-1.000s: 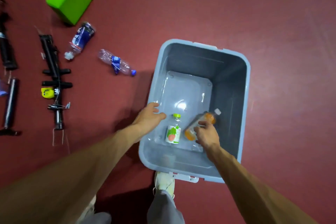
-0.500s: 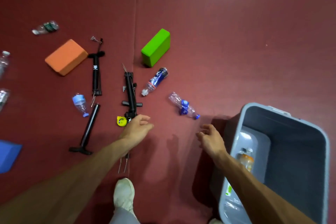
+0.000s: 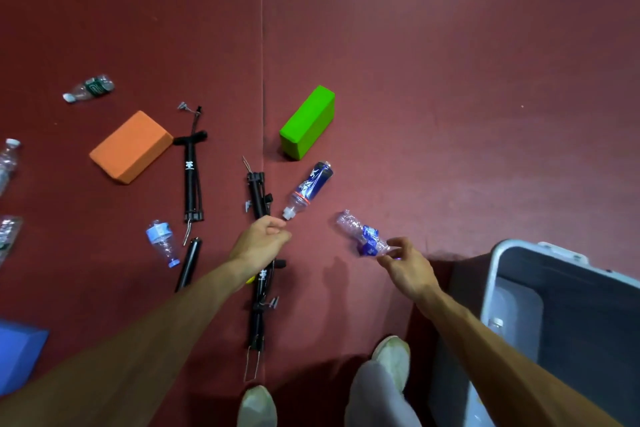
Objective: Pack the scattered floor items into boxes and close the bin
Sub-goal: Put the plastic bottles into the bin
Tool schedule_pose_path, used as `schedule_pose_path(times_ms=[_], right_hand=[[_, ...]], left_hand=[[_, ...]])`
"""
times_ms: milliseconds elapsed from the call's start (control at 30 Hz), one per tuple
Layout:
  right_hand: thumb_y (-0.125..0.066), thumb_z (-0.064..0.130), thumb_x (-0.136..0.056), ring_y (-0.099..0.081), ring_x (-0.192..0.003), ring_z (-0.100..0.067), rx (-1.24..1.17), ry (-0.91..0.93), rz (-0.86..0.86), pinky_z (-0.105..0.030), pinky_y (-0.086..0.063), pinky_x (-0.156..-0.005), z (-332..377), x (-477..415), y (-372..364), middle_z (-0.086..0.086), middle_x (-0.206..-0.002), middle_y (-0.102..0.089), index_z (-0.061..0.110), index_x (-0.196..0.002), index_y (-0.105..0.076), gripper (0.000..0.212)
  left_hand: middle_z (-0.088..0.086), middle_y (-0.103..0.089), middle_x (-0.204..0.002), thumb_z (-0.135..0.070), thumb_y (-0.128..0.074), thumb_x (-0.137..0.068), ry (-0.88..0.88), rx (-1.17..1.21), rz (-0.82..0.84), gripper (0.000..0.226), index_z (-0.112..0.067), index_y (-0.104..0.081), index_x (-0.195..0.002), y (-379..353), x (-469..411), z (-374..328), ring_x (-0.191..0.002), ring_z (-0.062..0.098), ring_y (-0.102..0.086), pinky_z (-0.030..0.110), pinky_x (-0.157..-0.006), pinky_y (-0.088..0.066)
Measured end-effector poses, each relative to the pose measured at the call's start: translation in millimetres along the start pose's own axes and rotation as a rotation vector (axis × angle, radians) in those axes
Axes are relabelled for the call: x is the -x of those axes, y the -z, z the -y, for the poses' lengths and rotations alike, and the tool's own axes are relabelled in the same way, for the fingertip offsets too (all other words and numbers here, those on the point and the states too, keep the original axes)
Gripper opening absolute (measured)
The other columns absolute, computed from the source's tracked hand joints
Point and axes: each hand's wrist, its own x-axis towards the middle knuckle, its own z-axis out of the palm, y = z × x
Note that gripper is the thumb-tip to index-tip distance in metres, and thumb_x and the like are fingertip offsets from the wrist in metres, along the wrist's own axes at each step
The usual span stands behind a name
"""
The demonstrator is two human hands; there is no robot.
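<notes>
Here the person bends over the red floor (image 3: 450, 80), and both arms reach towards bottles that lie on their side. The right hand (image 3: 407, 265) is at the cap end of the crumpled clear bottle (image 3: 362, 234). Thumb and forefinger stand narrow on either side of the neck, but I cannot tell if they pinch it or only touch it. The neck is probably chosen because it is stiff, while the thin body would give under the fingers.

The left hand (image 3: 261, 239) holds nothing. Its fingers are loosely curled just beside the white cap of the blue-label bottle (image 3: 310, 187), and it hovers above a black pump (image 3: 258, 204). I judge that each hand takes one bottle, so that one trip carries two.

The grey bin (image 3: 498, 274) stands without a lid near the right arm, with one bottle (image 3: 497, 324) visible inside. A green block (image 3: 308, 121), an orange block (image 3: 131, 146), a second pump (image 3: 192, 177) and a small bottle (image 3: 161, 241) lie scattered to the left, so most of the packing is not yet done.
</notes>
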Motion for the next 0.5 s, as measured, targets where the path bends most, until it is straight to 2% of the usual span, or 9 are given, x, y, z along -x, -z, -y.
schedule_pose_path(times_ms=[67,100,167,233,333,433,500], right_hand=[[-0.061,0.025,-0.086,-0.059,-0.092,-0.022,0.036,0.006,0.023,-0.025,-0.037,-0.075,-18.0,-36.4,-6.3,-0.004,-0.111,-0.067,0.018,-0.122,-0.053,0.038],[-0.062,0.026,-0.085,-0.061,-0.095,-0.025,0.056,0.002,0.033,-0.026,-0.039,-0.076,-30.0,-56.2,-12.8,-0.006,-0.113,-0.067,0.016,-0.124,-0.052,0.041],[-0.066,0.028,-0.083,-0.061,-0.103,-0.027,0.085,-0.006,0.038,-0.027,-0.042,-0.08,-52.8,-99.7,-28.9,-0.009,-0.119,-0.063,0.014,-0.129,-0.049,0.05],[-0.068,0.03,-0.082,-0.056,-0.115,-0.03,0.112,-0.012,0.007,-0.031,-0.043,-0.092,-78.6,-147.6,-49.6,-0.014,-0.13,-0.055,0.011,-0.135,-0.044,0.061],[-0.071,0.035,-0.079,-0.047,-0.125,-0.035,0.195,0.014,-0.054,-0.04,-0.04,-0.104,-113.8,-214.4,-84.7,-0.02,-0.139,-0.043,0.007,-0.142,-0.034,0.078],[-0.074,0.04,-0.075,-0.046,-0.126,-0.035,0.327,0.049,-0.083,-0.043,-0.042,-0.102,-146.6,-255.1,-111.0,-0.016,-0.14,-0.039,0.012,-0.146,-0.025,0.09],[-0.074,0.046,-0.073,-0.045,-0.125,-0.033,0.48,0.096,-0.08,-0.043,-0.042,-0.099,-162.2,-270.2,-124.4,-0.011,-0.139,-0.039,0.017,-0.147,-0.021,0.095]], left_hand=[[-0.002,-0.065,-0.101,-0.022,-0.062,-0.083,-0.015,0.006,-0.039,0.028,-0.02,-0.061,-0.111,-25.9,-33.7,2.4,-0.081,0.012,-0.057,0.024,-0.073,-0.044],[-0.002,-0.065,-0.102,-0.021,-0.062,-0.083,-0.015,0.007,-0.056,0.029,-0.019,-0.061,-0.112,-39.9,-53.0,7.6,-0.084,0.012,-0.057,0.022,-0.072,-0.043],[0.001,-0.064,-0.112,-0.021,-0.063,-0.082,-0.019,-0.003,-0.089,0.033,-0.019,-0.059,-0.115,-67.4,-95.3,22.2,-0.095,0.015,-0.059,0.025,-0.081,-0.044],[0.004,-0.059,-0.121,-0.022,-0.064,-0.081,-0.043,-0.058,-0.124,0.039,-0.018,-0.057,-0.119,-94.9,-142.7,42.3,-0.106,0.019,-0.058,0.028,-0.091,-0.044],[0.006,-0.05,-0.123,-0.025,-0.064,-0.08,-0.078,-0.165,-0.186,0.039,-0.017,-0.056,-0.117,-122.6,-210.0,74.8,-0.108,0.021,-0.055,0.025,-0.091,-0.039],[0.008,-0.044,-0.125,-0.03,-0.065,-0.079,-0.162,-0.335,-0.207,0.043,-0.017,-0.051,-0.118,-135.7,-264.9,97.4,-0.117,0.026,-0.049,0.031,-0.1,-0.038],[0.011,-0.039,-0.135,-0.029,-0.067,-0.08,-0.226,-0.394,-0.218,0.061,-0.014,-0.042,-0.133,-138.4,-295.6,109.0,-0.126,0.03,-0.044,0.036,-0.107,-0.035]])
